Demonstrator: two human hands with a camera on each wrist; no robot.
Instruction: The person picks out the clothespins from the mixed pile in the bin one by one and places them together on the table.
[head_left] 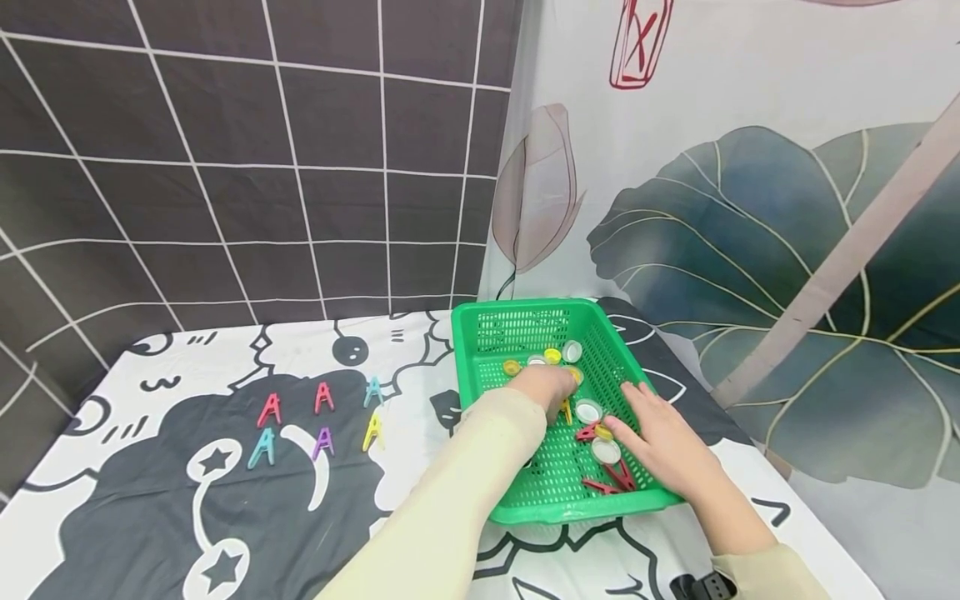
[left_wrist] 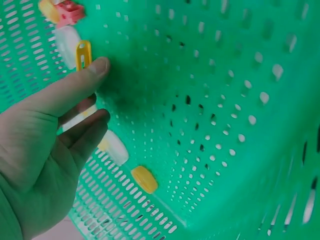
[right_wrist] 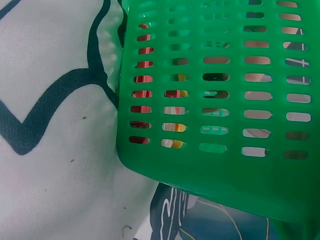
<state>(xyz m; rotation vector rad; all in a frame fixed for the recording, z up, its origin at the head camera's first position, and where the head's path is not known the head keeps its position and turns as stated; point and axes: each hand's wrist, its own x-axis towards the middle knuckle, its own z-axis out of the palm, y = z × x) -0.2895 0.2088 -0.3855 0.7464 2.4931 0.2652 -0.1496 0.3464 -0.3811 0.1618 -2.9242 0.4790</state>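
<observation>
Both hands [head_left: 551, 387] [head_left: 660, 433] reach among clips inside green basket [head_left: 487, 329]

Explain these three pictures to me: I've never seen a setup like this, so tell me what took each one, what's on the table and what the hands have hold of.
No machine here: a person wears three cameras. The big picture comes from the head, looking down at both hands. The other two come from the wrists.

A green basket stands on a black-and-white cartoon cloth. Inside lie yellow and white bottle caps and red clothes pegs. Six coloured pegs lie in two rows on the cloth, left of the basket.

The left hand reaches into the basket; its wrist view shows the thumb at a yellow peg, but a firm grip cannot be confirmed. The right hand rests flat, fingers straight, over the basket's right side, holding nothing. Its wrist view shows only the basket's outer wall.
</observation>
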